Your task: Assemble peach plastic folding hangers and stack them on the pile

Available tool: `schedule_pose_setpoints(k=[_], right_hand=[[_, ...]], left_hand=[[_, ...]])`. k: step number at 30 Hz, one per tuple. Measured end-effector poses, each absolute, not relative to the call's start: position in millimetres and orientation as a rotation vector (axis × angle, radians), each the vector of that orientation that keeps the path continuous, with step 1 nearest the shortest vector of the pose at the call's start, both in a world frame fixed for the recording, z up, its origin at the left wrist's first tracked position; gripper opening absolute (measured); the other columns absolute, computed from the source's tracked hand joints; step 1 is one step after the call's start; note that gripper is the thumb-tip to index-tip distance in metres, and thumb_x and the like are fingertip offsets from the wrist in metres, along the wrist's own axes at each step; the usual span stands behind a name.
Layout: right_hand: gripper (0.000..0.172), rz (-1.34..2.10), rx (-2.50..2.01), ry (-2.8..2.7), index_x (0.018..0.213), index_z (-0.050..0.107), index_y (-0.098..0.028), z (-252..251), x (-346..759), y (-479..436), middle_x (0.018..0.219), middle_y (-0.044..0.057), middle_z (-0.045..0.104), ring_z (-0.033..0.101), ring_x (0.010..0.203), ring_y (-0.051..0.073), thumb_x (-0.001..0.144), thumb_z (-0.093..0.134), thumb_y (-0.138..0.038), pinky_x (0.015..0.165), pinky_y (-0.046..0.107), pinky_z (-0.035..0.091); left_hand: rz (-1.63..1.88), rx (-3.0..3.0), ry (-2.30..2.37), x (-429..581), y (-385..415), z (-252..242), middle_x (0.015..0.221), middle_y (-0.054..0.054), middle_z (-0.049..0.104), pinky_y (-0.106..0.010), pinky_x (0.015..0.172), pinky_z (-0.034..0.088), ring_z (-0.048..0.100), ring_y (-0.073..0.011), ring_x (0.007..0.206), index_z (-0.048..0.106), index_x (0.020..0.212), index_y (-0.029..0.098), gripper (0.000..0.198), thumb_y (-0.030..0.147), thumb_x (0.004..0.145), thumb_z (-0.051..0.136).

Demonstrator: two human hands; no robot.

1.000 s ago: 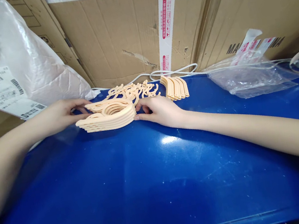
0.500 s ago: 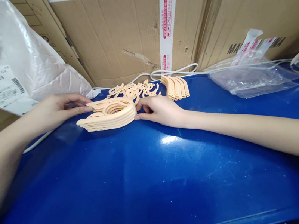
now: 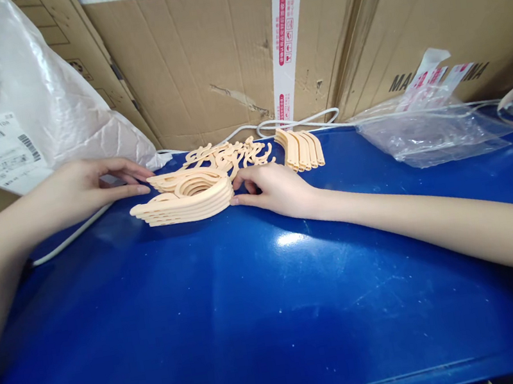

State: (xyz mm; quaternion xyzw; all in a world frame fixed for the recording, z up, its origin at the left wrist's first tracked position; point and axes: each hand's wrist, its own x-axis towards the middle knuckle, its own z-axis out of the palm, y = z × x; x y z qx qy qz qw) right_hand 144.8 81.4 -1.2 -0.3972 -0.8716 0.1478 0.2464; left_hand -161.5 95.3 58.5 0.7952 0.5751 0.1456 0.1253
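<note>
Left hand shifted left, wide beside the curved peach plastic stack. Right hand, curled narrowly against it, grip unclear, should press lightly.

Cream curved pieces, stacked flat, seemingly plastic

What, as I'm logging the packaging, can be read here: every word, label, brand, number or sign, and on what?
"MA…NA": right-hand carton, middle covered.
"请确认商品完好后签收!", apparently: red-and-white tape; its smaller print and signs are too small.
Shipping label on the white mailer bag: barcodes; its numbers are too blurred.
Far-left carton: printed sign too blurred.
Stacked hanger parts: no text visible.
</note>
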Motion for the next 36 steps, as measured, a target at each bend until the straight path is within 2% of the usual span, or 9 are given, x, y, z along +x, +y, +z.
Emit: schedule_pose_setpoints(k=[3,5,7,10,13,15,22,29,36], right_hand=[[0.033,0.384,-1.078,-2.406,0.102,0.066,-0.015,2,144,81,0.072,-0.001,0.061,0.051,0.065,0.011,0.089,0.062,-0.044,0.058,0.024,0.028],[0.033,0.360,-1.097,-2.460,0.104,0.067,-0.015,8,146,82,0.075,-0.001,0.062,0.051,0.064,0.011,0.087,0.063,-0.043,0.058,0.024,0.030],[0.033,0.332,-1.150,-2.516,0.105,0.067,-0.016,16,150,83,0.076,0.000,0.063,0.051,0.063,0.011,0.086,0.066,-0.042,0.057,0.025,0.030],[0.031,0.290,-1.152,-2.599,0.107,0.066,-0.015,27,164,80,0.076,0.000,0.064,0.054,0.064,0.012,0.086,0.065,-0.039,0.058,0.025,0.034],[0.029,0.191,-1.056,-2.695,0.110,0.065,-0.016,33,184,69,0.087,0.003,0.066,0.059,0.073,0.015,0.090,0.061,-0.036,0.064,0.027,0.041],[0.030,0.031,-0.989,-2.701,0.111,0.065,-0.015,32,198,58,0.107,0.009,0.066,0.061,0.093,0.021,0.092,0.058,-0.037,0.076,0.032,0.046],[0.051,-0.143,-0.985,-2.710,0.132,0.056,-0.014,15,233,29,0.135,0.014,0.056,0.054,0.123,0.027,0.097,0.045,-0.048,0.103,0.044,0.043],[0.056,-0.023,-1.091,-2.678,0.141,0.049,-0.016,2,245,24,0.149,0.012,0.045,0.045,0.135,0.027,0.098,0.039,-0.051,0.111,0.049,0.037],[0.056,0.000,-1.100,-2.690,0.142,0.049,-0.015,4,246,22,0.151,0.013,0.042,0.042,0.138,0.027,0.098,0.040,-0.048,0.112,0.047,0.036]], left_hand=[[0.515,2.404,1.741,-160,90,61,0.099,-0.005,0.073,-0.036,0.085,0.050,0.061,-0.0185,0.079,0.070,0.101,0.018,0.069,0.077,0.071,0.052],[0.611,2.478,1.861,-153,82,65,0.096,-0.004,0.072,-0.036,0.082,0.050,0.058,-0.0151,0.071,0.068,0.108,0.017,0.058,0.064,0.084,0.044],[0.705,2.607,1.919,-138,72,72,0.110,-0.007,0.067,-0.037,0.088,0.048,0.059,-0.0177,0.086,0.064,0.116,0.013,0.049,0.047,0.092,0.039],[0.854,2.791,1.839,-102,53,80,0.119,-0.011,0.060,-0.043,0.103,0.039,0.053,-0.0258,0.112,0.060,0.120,0.011,0.043,0.037,0.094,0.038],[0.817,2.933,1.531,-59,29,77,0.122,-0.011,0.058,-0.042,0.107,0.036,0.049,-0.0261,0.119,0.055,0.124,0.011,0.036,0.027,0.097,0.038],[0.731,2.967,1.272,-33,14,67,0.121,-0.010,0.059,-0.039,0.103,0.041,0.053,-0.0240,0.115,0.055,0.124,0.013,0.033,0.023,0.096,0.040],[0.277,2.940,1.207,5,3,15,0.148,-0.019,0.044,-0.046,0.112,0.036,0.041,-0.0305,0.137,0.040,0.143,0.004,0.056,0.040,0.099,0.042],[0.245,2.807,1.226,6,15,2,0.155,-0.012,0.034,-0.044,0.119,0.026,0.031,-0.0248,0.144,0.035,0.148,0.010,0.058,0.045,0.101,0.034],[0.252,2.803,1.196,4,12,3,0.155,-0.010,0.035,-0.045,0.119,0.026,0.032,-0.0250,0.143,0.036,0.147,0.010,0.057,0.043,0.101,0.035]])
